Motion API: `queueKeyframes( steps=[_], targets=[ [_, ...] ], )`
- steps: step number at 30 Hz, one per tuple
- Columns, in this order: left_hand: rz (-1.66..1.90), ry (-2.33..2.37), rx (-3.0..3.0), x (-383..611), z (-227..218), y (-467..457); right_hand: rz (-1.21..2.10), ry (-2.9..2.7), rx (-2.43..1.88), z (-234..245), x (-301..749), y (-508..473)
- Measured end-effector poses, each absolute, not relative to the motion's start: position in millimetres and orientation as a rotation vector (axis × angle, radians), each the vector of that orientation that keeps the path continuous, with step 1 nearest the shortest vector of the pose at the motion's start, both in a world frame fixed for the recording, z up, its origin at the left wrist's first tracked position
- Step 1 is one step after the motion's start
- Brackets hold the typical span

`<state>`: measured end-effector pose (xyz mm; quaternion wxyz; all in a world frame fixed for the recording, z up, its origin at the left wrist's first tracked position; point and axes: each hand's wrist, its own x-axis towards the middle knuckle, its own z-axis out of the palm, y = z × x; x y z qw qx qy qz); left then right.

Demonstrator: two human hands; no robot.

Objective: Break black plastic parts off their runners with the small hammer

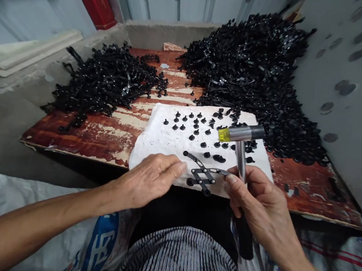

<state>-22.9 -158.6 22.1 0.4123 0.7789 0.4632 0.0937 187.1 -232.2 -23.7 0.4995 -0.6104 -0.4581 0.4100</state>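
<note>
My right hand (pixel 257 196) is wrapped around the handle of a two-faced hammer (pixel 242 134), its yellow face to the left and black face to the right. The thumb and finger of that hand also pinch one end of a black crossed-bar linkage (pixel 203 170) with silver rivets. My left hand (pixel 155 177) is closed just left of the linkage, thumb against the fingers; whether anything is in it is hidden. Beneath both lies a white cloth pad (pixel 167 147). Several small black round-based studs (pixel 203 144) stand upright on the pad, some bunched at its right.
A worn red-brown board (pixel 105 140) carries the pad. One heap of black parts (pixel 107 79) lies at the left, a larger heap (pixel 252 62) at the back right. A grey panel (pixel 349 103) rises on the right. A red box (pixel 97 8) is at the back left.
</note>
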Motion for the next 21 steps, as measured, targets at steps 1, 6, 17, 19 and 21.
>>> queueKeyframes(
  steps=[1,6,17,19,21],
  targets=[
    [0.221,1.127,1.931,-18.9,20.7,-160.3,0.974,-1.134,-1.474,-24.5,183.8,-233.4],
    [0.305,1.065,1.688,9.0,9.9,-158.0,0.969,-1.287,-1.433,-26.9,171.9,-237.7],
    [0.023,0.943,1.624,17.7,6.7,-115.2,0.628,-1.359,-1.679,-36.2,235.8,-235.5],
    [-0.005,0.946,1.652,21.0,9.5,-111.9,0.634,-1.354,-1.673,-37.4,238.1,-234.2],
    [-0.021,0.957,1.671,23.6,10.7,-110.1,0.634,-1.349,-1.671,-38.1,237.9,-233.4]
  ],
)
